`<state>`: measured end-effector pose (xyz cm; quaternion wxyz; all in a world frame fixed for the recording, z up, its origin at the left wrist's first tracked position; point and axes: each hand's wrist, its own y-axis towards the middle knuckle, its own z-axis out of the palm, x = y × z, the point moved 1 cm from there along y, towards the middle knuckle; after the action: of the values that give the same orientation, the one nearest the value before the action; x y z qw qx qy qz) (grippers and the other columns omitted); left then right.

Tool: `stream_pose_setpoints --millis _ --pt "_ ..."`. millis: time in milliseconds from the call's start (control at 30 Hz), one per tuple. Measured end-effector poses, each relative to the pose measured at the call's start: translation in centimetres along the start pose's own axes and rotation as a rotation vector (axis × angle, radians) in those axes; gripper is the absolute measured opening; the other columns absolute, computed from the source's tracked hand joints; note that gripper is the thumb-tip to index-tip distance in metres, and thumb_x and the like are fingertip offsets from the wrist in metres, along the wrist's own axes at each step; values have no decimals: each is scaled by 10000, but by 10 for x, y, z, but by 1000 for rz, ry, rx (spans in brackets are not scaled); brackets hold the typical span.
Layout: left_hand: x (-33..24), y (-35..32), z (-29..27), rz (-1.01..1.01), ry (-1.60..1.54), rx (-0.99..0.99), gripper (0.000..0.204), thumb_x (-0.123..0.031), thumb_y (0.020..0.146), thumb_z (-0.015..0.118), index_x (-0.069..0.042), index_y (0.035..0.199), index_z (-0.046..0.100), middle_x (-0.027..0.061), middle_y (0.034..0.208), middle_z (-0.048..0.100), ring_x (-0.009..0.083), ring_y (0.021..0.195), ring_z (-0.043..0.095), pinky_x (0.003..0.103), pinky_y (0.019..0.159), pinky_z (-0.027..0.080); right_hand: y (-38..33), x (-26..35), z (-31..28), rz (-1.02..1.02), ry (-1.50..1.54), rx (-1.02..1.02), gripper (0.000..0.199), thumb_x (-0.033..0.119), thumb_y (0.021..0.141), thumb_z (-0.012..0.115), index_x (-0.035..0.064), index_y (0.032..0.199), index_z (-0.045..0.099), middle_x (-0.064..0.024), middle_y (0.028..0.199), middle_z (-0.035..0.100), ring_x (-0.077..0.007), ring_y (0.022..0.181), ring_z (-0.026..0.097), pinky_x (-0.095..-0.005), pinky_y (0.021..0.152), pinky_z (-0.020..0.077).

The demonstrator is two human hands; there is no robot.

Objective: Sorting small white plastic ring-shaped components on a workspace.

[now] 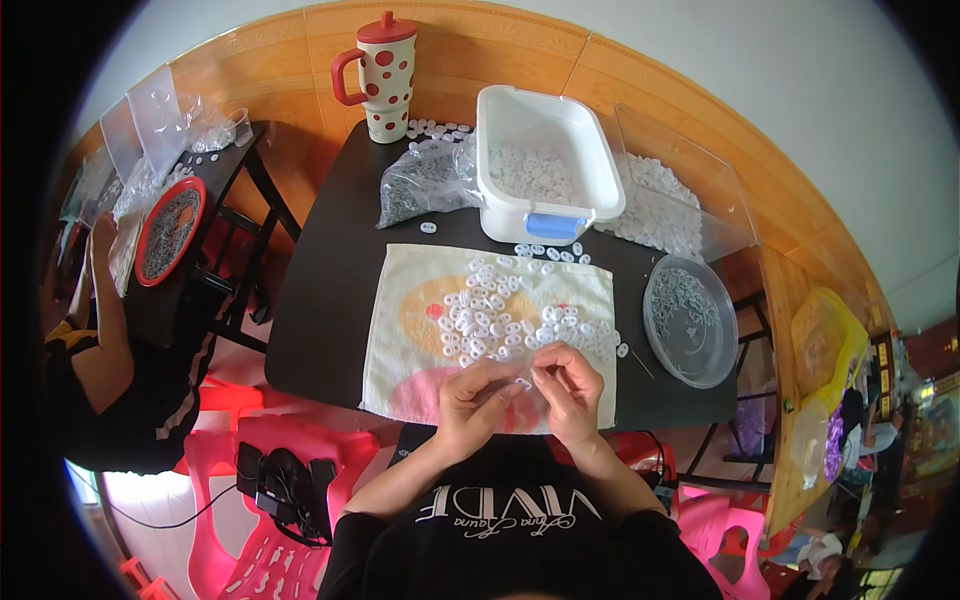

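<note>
My left hand [472,405] is closed in a pinch over the near edge of a cream towel [392,310]. At its fingertips is a small white plastic piece [523,383]. Close beside it, my right hand [568,392] has thumb and forefinger pressed together by the same piece; what they grip is too small to make out. Just beyond both hands, many white oval two-holed plastic pieces [478,322] lie loose on the towel. To the right stands a round clear tub [700,368] with small grey metal parts [680,300] in it.
Behind the towel is a white bin [592,150] of white pieces, with a clear bag [428,185] of grey parts to its left. A clear box [735,215] lies at the right. A spotted tumbler [390,85] stands far left. Another person's arm [108,330] reaches near a red tray [150,275].
</note>
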<state>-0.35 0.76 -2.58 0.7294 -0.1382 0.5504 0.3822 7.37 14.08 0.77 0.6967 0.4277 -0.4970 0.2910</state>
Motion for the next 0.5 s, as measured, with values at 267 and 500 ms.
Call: stream_pose_setpoints --millis 267,500 --pt "-7 1 3 -12 -15 -13 247 110 899 620 39 1131 659 67 998 627 109 905 616 234 799 515 -3 -1 4 6 38 -14 119 -115 905 549 -43 994 581 -69 976 551 -99 858 496 -224 765 407" --pt "-4 1 2 -17 -12 -20 250 114 897 618 39 1131 661 68 997 628 111 902 615 235 794 516 -4 -2 4 -33 24 -19 126 -121 905 543 -46 1000 578 -77 991 550 -105 880 504 -227 786 413"
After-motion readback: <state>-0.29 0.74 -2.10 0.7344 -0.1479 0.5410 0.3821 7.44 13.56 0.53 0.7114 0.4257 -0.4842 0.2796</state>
